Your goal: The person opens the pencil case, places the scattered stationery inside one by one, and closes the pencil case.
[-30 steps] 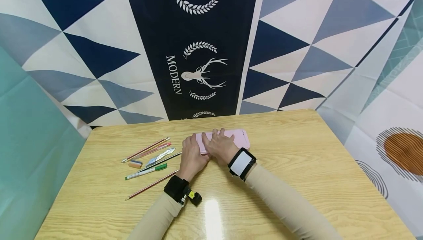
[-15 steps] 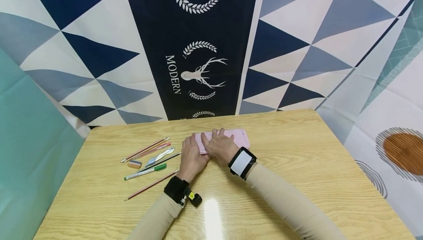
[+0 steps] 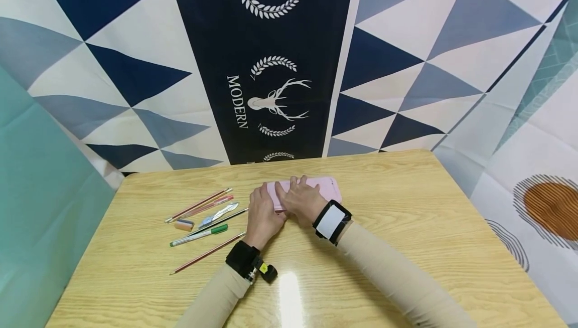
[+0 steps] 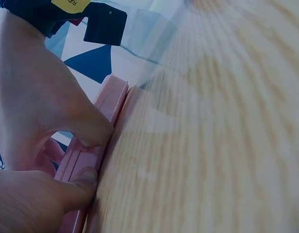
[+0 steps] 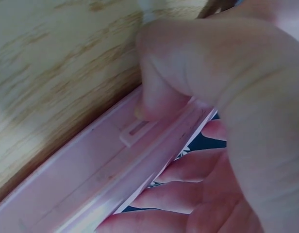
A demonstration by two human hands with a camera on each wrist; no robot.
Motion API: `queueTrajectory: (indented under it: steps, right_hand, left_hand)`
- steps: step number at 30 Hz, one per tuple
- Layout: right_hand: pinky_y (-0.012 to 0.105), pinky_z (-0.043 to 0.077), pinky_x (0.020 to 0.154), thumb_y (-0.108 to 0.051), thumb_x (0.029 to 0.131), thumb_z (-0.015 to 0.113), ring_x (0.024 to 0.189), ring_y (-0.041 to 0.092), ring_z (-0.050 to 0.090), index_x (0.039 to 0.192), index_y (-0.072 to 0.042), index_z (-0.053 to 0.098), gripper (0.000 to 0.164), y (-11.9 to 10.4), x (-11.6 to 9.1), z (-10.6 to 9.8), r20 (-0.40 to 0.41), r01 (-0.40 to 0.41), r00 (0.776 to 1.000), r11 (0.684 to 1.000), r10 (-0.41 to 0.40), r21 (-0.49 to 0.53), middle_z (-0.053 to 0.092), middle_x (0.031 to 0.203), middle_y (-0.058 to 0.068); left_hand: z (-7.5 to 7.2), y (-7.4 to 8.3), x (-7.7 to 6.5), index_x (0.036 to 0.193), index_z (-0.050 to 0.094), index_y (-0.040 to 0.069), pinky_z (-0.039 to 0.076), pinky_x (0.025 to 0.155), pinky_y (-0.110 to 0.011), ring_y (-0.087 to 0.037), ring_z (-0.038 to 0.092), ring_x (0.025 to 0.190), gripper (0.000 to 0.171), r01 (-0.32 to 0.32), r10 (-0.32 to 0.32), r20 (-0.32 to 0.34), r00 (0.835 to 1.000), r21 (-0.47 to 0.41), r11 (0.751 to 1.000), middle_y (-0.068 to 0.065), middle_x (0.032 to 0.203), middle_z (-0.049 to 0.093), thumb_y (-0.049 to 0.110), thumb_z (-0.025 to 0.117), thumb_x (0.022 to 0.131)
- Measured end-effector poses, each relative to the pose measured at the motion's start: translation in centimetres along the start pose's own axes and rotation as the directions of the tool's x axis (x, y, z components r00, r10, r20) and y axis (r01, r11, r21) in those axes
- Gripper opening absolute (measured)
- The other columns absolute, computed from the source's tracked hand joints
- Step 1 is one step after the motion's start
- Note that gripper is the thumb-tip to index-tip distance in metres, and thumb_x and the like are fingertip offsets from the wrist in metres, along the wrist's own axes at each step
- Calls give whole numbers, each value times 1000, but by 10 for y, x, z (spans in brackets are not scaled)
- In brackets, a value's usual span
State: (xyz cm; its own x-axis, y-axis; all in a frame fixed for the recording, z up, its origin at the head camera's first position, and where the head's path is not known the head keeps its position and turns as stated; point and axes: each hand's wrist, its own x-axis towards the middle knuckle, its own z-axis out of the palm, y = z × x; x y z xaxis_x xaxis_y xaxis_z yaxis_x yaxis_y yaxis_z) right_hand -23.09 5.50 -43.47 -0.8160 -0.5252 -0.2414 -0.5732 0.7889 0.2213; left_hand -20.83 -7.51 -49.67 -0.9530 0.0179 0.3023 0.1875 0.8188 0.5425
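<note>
A closed pink pencil case [image 3: 328, 187] lies flat near the table's far edge, with both hands on it. My left hand [image 3: 264, 217] grips its left end, fingers over the lid and thumb on the near side. My right hand [image 3: 301, 201] lies across the middle of the lid, fingers spread on top. In the right wrist view its thumb presses the near side beside a small raised latch [image 5: 136, 130]. Both thumbs sit close together on that side in the left wrist view. The hands hide much of the lid.
Left of the case lie several pencils [image 3: 200, 205], a green-capped marker [image 3: 198, 235], an eraser [image 3: 184, 224], a clear-and-blue slim item [image 3: 219, 213] and a dark thin stick [image 3: 226, 219]. One pencil [image 3: 207, 253] lies nearer, its end close to the left wrist. A patterned cloth [image 3: 280, 67] hangs behind the table.
</note>
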Motion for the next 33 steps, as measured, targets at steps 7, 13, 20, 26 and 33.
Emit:
queueTrajectory:
  steps: [7, 13, 20, 26, 33]
  right_hand:
    - [67, 57, 75, -36, 92, 67, 127, 56, 48, 154, -12, 29, 77, 2, 0, -2, -40, 49, 998, 999, -49, -8, 49, 142, 35]
    - [62, 60, 66, -35, 86, 73, 116, 53, 56, 143, -9, 38, 72, 5, 1, -3, -73, 72, 995, 997, -74, -23, 58, 127, 32]
    - [66, 57, 76, -36, 89, 70, 129, 57, 46, 152, -12, 29, 79, 4, -1, -1, -57, 31, 998, 1000, -31, 1, 45, 146, 36]
    - [67, 57, 77, -37, 87, 72, 128, 56, 47, 156, -14, 26, 87, 2, -1, 3, -63, 8, 998, 1000, -10, -29, 47, 142, 36]
    - [71, 55, 77, -33, 74, 79, 126, 56, 47, 158, -15, 24, 103, -2, 2, 6, -86, -18, 996, 998, 12, -62, 47, 142, 35]
  left_hand:
    - [-1, -1, -5, 146, 34, -14, 45, 107, -52, -42, 46, 127, 108, 5, -5, 15, 1000, -12, 1000, -32, 135, 51, 34, 91, 68]
    - [-1, 1, -3, 147, 33, -14, 44, 108, -51, -40, 45, 127, 107, 10, -9, 34, 999, -11, 1000, -32, 136, 50, 31, 90, 69]
    - [0, 1, -3, 145, 34, -16, 45, 106, -52, -42, 46, 126, 106, -10, 10, 21, 1000, -11, 1000, -33, 133, 51, 30, 91, 68]
    - [1, 2, -1, 145, 34, -16, 44, 108, -51, -41, 46, 126, 106, -5, 5, 26, 1000, -2, 1000, -32, 134, 51, 32, 90, 69]
    - [2, 1, 1, 140, 39, -19, 47, 104, -52, -44, 50, 121, 101, -40, 41, -20, 999, 32, 999, -33, 127, 54, 25, 91, 65]
